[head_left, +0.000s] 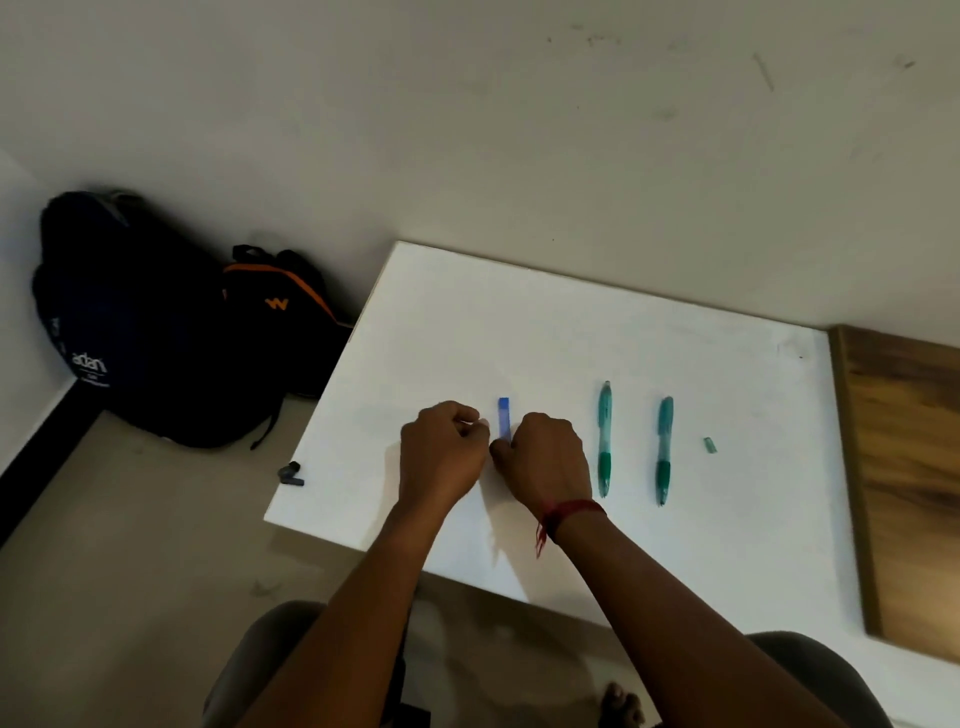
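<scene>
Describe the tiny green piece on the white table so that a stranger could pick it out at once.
Start at the white table and look to its right side, by the wooden panel. Two green pens lie parallel there; the tiny green piece lies alone between the outer pen and the wood. It is a mere stub, far shorter than either pen.

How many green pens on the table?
2. One green pen lies just right of the right hand, which grips a blue piece; the second green pen further right. None looks hidden.
</scene>
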